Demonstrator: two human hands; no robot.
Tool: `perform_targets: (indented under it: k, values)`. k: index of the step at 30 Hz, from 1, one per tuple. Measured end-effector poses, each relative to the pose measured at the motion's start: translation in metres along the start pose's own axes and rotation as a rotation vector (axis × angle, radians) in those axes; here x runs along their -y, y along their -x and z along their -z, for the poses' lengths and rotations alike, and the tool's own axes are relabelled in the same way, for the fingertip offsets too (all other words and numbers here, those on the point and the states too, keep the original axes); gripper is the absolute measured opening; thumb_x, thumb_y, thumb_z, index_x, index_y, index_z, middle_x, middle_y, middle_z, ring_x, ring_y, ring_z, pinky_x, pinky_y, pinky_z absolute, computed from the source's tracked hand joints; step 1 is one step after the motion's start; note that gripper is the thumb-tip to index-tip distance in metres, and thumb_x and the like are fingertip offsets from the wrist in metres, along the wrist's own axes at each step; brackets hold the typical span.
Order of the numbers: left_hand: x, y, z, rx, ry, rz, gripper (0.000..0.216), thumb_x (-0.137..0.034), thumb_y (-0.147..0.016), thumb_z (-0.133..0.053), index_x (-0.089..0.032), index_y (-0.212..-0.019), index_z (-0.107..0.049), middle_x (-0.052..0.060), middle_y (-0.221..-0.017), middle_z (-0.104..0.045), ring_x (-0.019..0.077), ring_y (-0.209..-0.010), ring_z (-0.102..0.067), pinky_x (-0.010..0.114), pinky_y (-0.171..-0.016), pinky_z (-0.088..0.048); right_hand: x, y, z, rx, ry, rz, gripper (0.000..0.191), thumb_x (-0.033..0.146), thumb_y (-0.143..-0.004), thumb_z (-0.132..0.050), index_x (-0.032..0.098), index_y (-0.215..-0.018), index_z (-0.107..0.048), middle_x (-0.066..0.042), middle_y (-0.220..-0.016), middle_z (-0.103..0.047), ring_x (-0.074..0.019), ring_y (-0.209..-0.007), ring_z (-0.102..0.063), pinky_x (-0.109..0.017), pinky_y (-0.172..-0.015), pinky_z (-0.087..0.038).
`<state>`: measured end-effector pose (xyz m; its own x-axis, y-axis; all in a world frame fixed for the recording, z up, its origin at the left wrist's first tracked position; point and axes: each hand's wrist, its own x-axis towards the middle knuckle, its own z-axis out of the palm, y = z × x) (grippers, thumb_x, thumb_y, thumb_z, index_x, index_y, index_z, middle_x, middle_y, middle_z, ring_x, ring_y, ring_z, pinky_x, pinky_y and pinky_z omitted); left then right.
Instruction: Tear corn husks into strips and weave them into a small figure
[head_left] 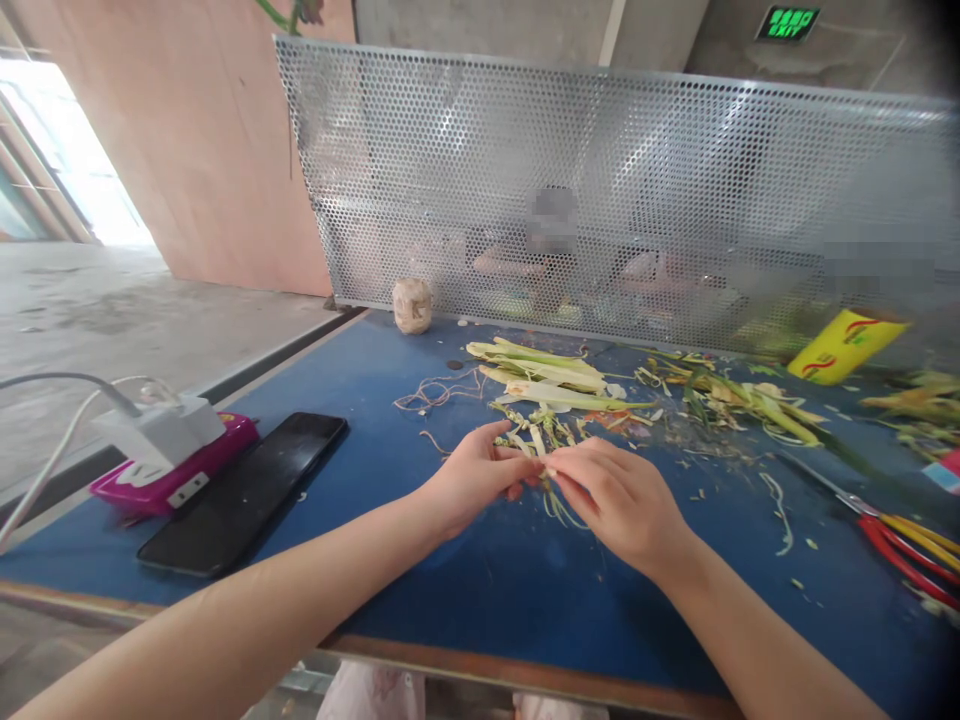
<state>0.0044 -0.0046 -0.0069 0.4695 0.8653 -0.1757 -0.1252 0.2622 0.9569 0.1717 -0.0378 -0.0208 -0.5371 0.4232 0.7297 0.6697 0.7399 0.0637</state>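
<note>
My left hand (484, 472) and my right hand (621, 497) meet over the blue table, thumbs and fingertips pinched together. Between them is a bunch of thin pale-green husk strips (561, 505), with loose ends hanging below the fingers and knotted-looking pieces beyond them. The fingers hide just where the strips are gripped. A pile of long, flat pale-green husks (551, 372) lies right behind my hands. To its left are loose loops of thin string (442, 392).
A black phone (247, 492) and a magenta power strip (180, 480) with white chargers are on the left. Red-and-yellow-handled scissors (892, 535), more husks (750, 400) and a yellow roll (846, 345) lie right. A twine ball (412, 305) stands before the perforated metal screen (480, 180); people sit behind it.
</note>
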Motion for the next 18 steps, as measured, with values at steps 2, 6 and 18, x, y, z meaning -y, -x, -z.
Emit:
perform_targets:
  k: [2,6,18]
  values:
    - [0.002,-0.001,0.001,0.001,-0.044,-0.005,0.082,-0.012,-0.062,-0.064,-0.004,-0.132,-0.022,-0.004,-0.056,-0.058,0.0058,-0.045,-0.045,0.02,-0.047,-0.032,0.001,-0.001,-0.001,0.032,-0.058,-0.008,0.027,0.011,-0.083,-0.047,0.022,-0.108,-0.049,-0.005,-0.091,-0.067,-0.0163,-0.08,-0.062,-0.031,-0.072,-0.05]
    - [0.008,-0.002,0.004,0.052,-0.235,-0.169,0.085,-0.013,-0.063,-0.061,-0.006,-0.135,-0.015,-0.001,-0.063,-0.06,0.0099,-0.056,-0.051,0.022,-0.055,-0.036,0.006,-0.005,-0.003,0.082,-0.191,-0.34,0.025,0.019,-0.082,-0.05,0.024,-0.107,-0.047,-0.002,-0.083,-0.067,-0.0156,-0.072,-0.062,-0.027,-0.065,-0.051]
    - [0.007,0.003,0.002,0.095,-0.613,-0.341,0.091,-0.024,-0.07,-0.06,-0.006,-0.138,-0.003,0.008,-0.085,-0.067,0.0125,-0.062,-0.05,0.023,-0.057,-0.036,0.009,-0.004,-0.009,0.04,-0.51,-0.657,0.022,0.023,-0.076,-0.058,0.023,-0.091,-0.042,0.001,-0.069,-0.06,-0.0131,-0.062,-0.059,-0.025,-0.061,-0.051]
